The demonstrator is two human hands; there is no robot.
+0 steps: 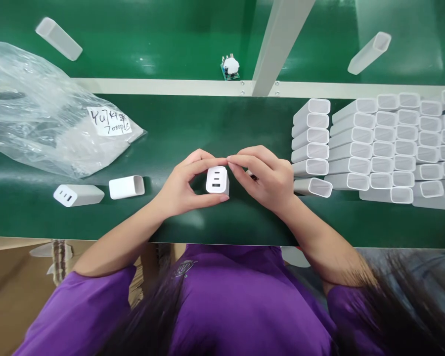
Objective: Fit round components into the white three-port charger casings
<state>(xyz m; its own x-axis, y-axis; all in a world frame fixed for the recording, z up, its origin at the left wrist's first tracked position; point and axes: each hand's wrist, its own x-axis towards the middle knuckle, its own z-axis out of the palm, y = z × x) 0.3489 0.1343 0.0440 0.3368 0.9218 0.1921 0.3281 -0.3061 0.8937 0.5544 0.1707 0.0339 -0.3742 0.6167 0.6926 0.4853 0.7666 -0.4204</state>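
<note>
My left hand (185, 185) curls around a white USB wall charger (217, 181), thumb along its lower edge and index finger across its top. Two narrow slots and one wider port face up. My right hand (265, 175) is closed, its thumb and index fingertips pinched together beside the charger's upper corner and meeting my left index fingertip. A small dark and light object (251, 174) peeks out beneath the right fingers, mostly hidden. Left of my hands lie another white charger (79, 195) with ports and a white open-ended housing (126, 187).
Many white open-ended housings (381, 148) stand in rows at right. A clear plastic bag (40, 113) with a handwritten label fills the left. Behind a pale rail (170, 87) lie a small circuit board (230, 67) and two loose housings (59, 39). A pale post (282, 39) rises there.
</note>
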